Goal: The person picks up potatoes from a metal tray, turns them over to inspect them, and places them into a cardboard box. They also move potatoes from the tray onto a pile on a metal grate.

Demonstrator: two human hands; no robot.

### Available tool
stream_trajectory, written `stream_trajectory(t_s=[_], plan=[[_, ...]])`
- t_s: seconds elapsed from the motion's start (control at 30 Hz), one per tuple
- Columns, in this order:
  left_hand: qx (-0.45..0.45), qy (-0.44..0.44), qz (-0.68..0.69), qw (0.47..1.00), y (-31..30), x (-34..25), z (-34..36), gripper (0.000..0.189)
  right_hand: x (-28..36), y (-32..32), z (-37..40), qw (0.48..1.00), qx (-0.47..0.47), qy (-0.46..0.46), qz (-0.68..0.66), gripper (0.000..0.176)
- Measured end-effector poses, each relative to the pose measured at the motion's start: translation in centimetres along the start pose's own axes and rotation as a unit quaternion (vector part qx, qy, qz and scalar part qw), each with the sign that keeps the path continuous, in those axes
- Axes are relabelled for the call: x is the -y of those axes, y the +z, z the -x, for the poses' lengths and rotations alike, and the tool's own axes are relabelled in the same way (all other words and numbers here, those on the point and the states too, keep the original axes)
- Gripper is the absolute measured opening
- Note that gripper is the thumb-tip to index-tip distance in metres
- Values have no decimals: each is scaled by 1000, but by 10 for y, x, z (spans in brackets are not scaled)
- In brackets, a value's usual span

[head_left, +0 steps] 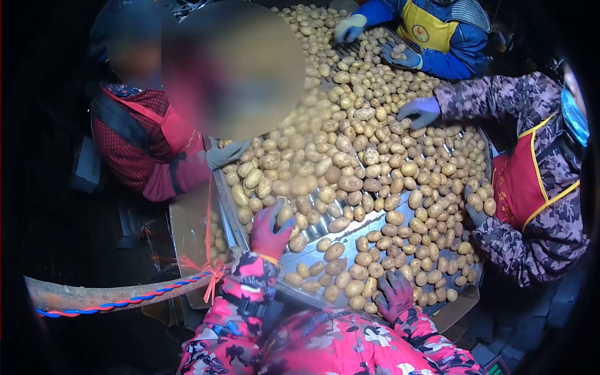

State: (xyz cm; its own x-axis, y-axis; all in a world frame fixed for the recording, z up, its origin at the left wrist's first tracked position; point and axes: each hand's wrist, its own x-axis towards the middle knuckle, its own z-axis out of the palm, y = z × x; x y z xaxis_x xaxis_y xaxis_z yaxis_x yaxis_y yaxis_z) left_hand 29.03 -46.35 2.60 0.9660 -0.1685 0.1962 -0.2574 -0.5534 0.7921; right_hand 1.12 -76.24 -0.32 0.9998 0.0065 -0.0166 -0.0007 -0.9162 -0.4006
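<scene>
My left hand (272, 230), in a pink and grey glove, is at the left edge of the metal sorting table (350, 236). Its thumb and fingers curl around a potato (285, 215). Low on the right, my right hand (395, 295) lies palm down with fingers spread at the near edge, touching potatoes (357, 272) and grasping none that I can see. Many more potatoes (375, 153) cover the table and the slatted rollers (322, 219) beyond my left hand.
A co-worker's gloved hand (228, 154) rests at the left edge. Across the table are a person in blue (453, 53) and one in a camouflage jacket (500, 100). A cardboard box (190, 234) and a curved pipe (119, 294) with twisted cord stand at left.
</scene>
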Motion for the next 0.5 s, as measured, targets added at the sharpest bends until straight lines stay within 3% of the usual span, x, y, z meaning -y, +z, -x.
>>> stream_trajectory(t_s=[0.07,0.1,0.2,0.23,0.27,0.33,0.4,0.47,0.5], plan=[[-13,-8,89,996,-8,-16,10,58,1,-3,0,1000,2,-2,4,64],[-26,35,113,993,-13,-18,15,62,2,-2,1,1000,0,-3,12,64],[16,-76,158,984,-34,-38,34,61,-2,5,5,1000,14,-1,19,64],[136,-198,471,849,-34,-22,46,61,-3,6,5,1000,22,-1,17,64],[183,-274,624,708,-50,-40,60,57,-5,8,8,1000,2,-14,27,63],[219,-283,610,707,-72,-61,91,46,-9,15,12,997,-38,-50,35,62],[275,-293,691,601,-88,-15,133,45,1,10,8,992,-77,-71,69,51],[264,-373,490,743,-119,9,170,50,-4,18,12,994,-54,-58,75,57],[164,-462,503,712,-138,7,184,51,-1,16,14,995,-44,-56,68,58]])
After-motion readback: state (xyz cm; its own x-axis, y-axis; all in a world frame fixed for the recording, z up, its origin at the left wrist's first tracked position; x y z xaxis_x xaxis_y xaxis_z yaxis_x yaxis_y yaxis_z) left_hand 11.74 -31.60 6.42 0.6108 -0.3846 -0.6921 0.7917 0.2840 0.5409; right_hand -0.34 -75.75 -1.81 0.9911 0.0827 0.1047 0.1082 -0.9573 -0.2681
